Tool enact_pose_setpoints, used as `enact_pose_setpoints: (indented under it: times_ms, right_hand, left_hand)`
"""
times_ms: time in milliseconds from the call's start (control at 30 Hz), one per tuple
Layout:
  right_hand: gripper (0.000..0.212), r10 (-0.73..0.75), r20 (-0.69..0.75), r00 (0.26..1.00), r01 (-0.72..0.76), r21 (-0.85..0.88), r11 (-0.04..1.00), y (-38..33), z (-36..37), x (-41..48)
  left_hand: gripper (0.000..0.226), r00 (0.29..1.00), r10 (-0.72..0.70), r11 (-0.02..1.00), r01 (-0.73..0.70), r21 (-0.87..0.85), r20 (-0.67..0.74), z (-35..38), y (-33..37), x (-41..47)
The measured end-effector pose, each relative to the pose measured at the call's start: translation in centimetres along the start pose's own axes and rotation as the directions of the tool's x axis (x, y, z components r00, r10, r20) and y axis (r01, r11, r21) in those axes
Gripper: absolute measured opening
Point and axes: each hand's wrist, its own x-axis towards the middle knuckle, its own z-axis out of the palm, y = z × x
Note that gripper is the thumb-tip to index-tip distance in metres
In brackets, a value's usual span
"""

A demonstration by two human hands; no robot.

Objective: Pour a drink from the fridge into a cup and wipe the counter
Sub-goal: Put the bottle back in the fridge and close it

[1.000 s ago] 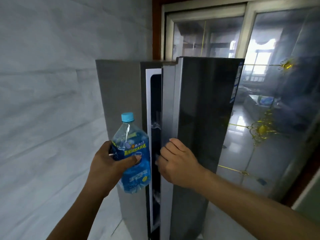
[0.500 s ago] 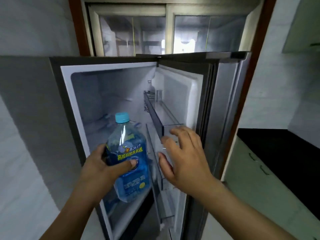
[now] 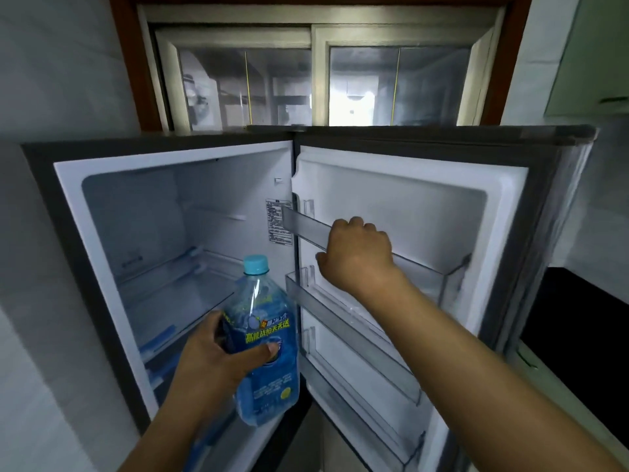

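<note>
The fridge (image 3: 102,253) stands open, its door (image 3: 503,212) swung wide to the right. My left hand (image 3: 218,362) grips a blue drink bottle (image 3: 262,342) with a light blue cap, upright, in front of the fridge's lower shelf. My right hand (image 3: 357,257) is up at the clear upper door shelf (image 3: 303,226), fingers curled over its rail. The compartment and the door shelves look bare.
A black counter (image 3: 578,321) over pale green cabinets runs along the right. Grey tiled walls flank the fridge. A window (image 3: 320,73) with a brown frame sits above it. A lower door shelf (image 3: 340,318) juts out under my right forearm.
The fridge door has gone from nearly closed to wide open. My right hand moved from the door edge to the upper door shelf. The bottle stayed in my left hand.
</note>
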Motion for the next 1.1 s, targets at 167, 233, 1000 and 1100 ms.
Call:
enact_pose_setpoints:
  times_ms: [167,233,1000,1100]
  right_hand:
    - [0.049,-0.061,-0.01,0.998,0.062,0.079,0.995,0.1,3.1,6.1]
    - [0.042,-0.113,-0.006,0.994,0.113,0.126,0.986,0.4,4.2,8.5]
    - [0.02,-0.307,-0.313,0.899,0.376,0.191,0.907,1.7,10.1,17.5]
    - [0.033,-0.349,-0.229,0.909,0.393,0.188,0.9,0.1,9.8,18.3]
  left_hand:
    - [0.056,0.995,0.012,0.999,-0.008,0.036,-0.103,1.5,-0.3,3.9]
    - [0.053,0.989,0.019,0.998,-0.01,0.06,-0.149,2.1,-0.3,5.7]
    - [0.082,0.939,-0.045,0.996,0.067,0.055,-0.34,2.8,-3.7,19.4]
    - [0.064,0.933,-0.026,0.999,0.032,0.013,-0.36,1.4,-3.9,22.3]
